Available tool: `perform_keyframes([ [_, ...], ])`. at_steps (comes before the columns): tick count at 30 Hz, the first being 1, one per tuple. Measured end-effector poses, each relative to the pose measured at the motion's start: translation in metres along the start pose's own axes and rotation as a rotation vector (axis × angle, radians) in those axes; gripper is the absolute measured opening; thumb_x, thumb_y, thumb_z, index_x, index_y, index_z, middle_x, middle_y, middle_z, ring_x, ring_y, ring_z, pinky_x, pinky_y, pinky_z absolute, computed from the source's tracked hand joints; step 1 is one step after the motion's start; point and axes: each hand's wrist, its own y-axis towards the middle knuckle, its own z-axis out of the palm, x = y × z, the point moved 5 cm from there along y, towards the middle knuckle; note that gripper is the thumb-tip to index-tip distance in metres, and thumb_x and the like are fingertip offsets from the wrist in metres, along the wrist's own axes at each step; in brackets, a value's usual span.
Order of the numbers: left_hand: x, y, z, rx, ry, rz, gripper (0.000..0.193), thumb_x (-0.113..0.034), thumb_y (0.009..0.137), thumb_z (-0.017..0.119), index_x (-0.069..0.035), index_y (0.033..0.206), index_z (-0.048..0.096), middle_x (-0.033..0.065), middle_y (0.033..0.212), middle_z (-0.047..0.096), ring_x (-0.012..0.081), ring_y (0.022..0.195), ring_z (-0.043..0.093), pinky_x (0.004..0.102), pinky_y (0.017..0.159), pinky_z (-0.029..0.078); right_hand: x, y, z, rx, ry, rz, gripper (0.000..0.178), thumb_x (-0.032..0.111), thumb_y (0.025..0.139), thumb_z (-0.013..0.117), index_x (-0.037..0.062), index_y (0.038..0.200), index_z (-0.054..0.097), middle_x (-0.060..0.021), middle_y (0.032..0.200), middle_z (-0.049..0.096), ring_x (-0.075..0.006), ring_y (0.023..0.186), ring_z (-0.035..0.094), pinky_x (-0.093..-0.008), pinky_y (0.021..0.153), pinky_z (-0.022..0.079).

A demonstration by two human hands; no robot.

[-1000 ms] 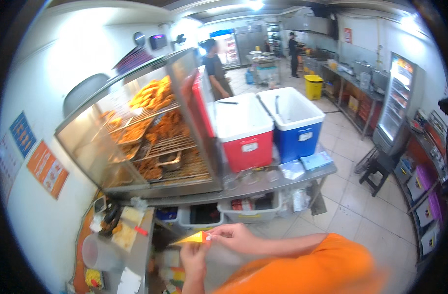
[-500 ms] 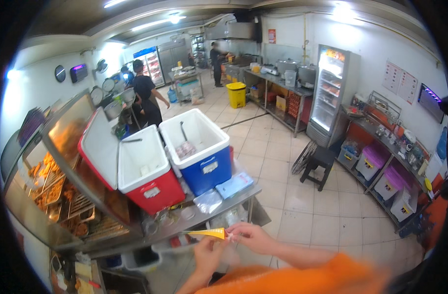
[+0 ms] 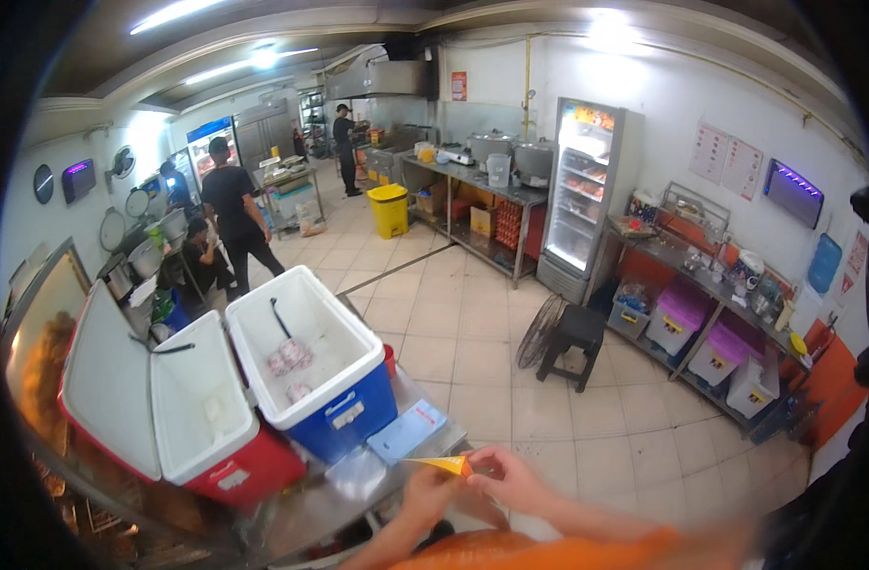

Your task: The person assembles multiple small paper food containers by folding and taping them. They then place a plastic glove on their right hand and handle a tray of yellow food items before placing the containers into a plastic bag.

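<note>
A thin yellow piece with an orange end, paper-like and tapering to a point on the left (image 3: pixel 444 464), is between my hands at the lower middle. My left hand (image 3: pixel 429 498) is closed on it from below, the thumb and fingers around its underside. My right hand (image 3: pixel 510 482) pinches at the orange end; the fingertips partly hide what they hold there. Just beyond my hands, a light blue flat pack (image 3: pixel 408 430) and a clear plastic bag (image 3: pixel 356 475) lie on the metal table (image 3: pixel 417 475).
An open blue cooler (image 3: pixel 344 404) with several wrapped bundles inside stands beside an open red cooler (image 3: pixel 263 475). To the right are a black stool (image 3: pixel 572 340), a fan (image 3: pixel 541 332) and a shelf counter (image 3: pixel 705 275). A co-worker in black (image 3: pixel 233 204) stands beyond the coolers.
My view has turned to the right, so the coolers sit farther left. Both hands remain on the yellow piece; its orange end now shows where a whitish bit was at my right fingertips.
</note>
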Motion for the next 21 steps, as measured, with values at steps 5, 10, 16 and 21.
perform_keyframes([
  [5, -0.018, 0.097, 0.046, 0.213, -0.096, 0.074, 0.028, -0.005, 0.098, 0.065, 0.004, 0.124, 0.066, 0.0187, 0.129, 0.067, 0.027, 0.123, 0.064, 0.0369, 0.103, 0.051, -0.043, 0.046, -0.055, -0.394, -0.287, 0.215, 0.036, 0.019, 0.105, 0.059, 0.0054, 0.138, 0.062, -0.0167, 0.107, 0.072, -0.0172, 0.096, 0.068, -0.0355, 0.087, 0.054],
  [10, -0.082, 0.119, 0.097, 0.1, 0.508, 0.846, 0.032, -0.002, 0.095, 0.065, 0.0, 0.127, 0.063, 0.0189, 0.13, 0.065, 0.0356, 0.126, 0.061, 0.0411, 0.109, 0.047, -0.038, 0.053, -0.177, -1.037, -0.475, -0.075, 0.028, 0.014, 0.107, 0.052, -0.0005, 0.123, 0.069, -0.0209, 0.099, 0.074, -0.0283, 0.091, 0.074, -0.0356, 0.083, 0.056],
  [16, -0.086, 0.243, 0.14, 0.255, 0.359, 0.63, 0.018, -0.005, 0.098, 0.066, 0.0, 0.115, 0.068, 0.0168, 0.115, 0.071, 0.0297, 0.105, 0.069, 0.0361, 0.093, 0.053, 0.005, 0.059, -0.236, -0.926, -0.949, -0.282, 0.029, 0.011, 0.105, 0.055, -0.001, 0.129, 0.064, -0.0151, 0.096, 0.072, -0.0308, 0.081, 0.07, -0.037, 0.079, 0.057],
  [21, -0.056, 0.327, 0.193, 0.053, 0.392, 0.369, 0.011, -0.007, 0.097, 0.07, 0.0, 0.105, 0.07, 0.0123, 0.102, 0.076, 0.023, 0.095, 0.073, 0.0321, 0.088, 0.056, -0.008, 0.099, -0.301, -0.807, -0.87, -0.274, 0.046, 0.015, 0.103, 0.063, -0.0002, 0.144, 0.049, -0.0139, 0.109, 0.063, -0.0263, 0.1, 0.064, -0.0377, 0.088, 0.054],
])
